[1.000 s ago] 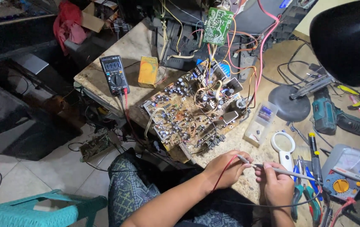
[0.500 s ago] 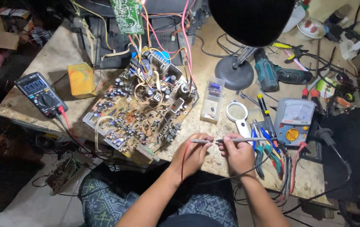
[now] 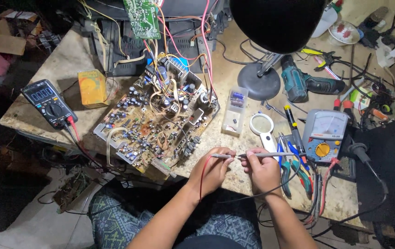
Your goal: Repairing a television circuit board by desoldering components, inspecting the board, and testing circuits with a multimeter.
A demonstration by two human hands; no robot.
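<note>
Head view: both hands pinch thin probes at the bench edge; left hand (image 3: 213, 168) clamps the red-wired probe (image 3: 220, 156), right hand (image 3: 263, 167) the grey probe (image 3: 271, 155), lying level, tips meeting; circuit board (image 3: 153, 122) just left, magnifier (image 3: 262, 125) and analog meter (image 3: 325, 133) near.

Two hands, left (image 3: 213, 168) and right (image 3: 263, 169), with two slim probes: one red-leaded (image 3: 220, 156), one grey (image 3: 271, 155). Two meters: one digital (image 3: 47, 102), one analogue (image 3: 324, 134). Two circuit boards, large brown (image 3: 153, 124) and small green (image 3: 142, 17); one magnifier (image 3: 262, 124), one drill (image 3: 306, 84), one yellow box (image 3: 91, 87).
</note>
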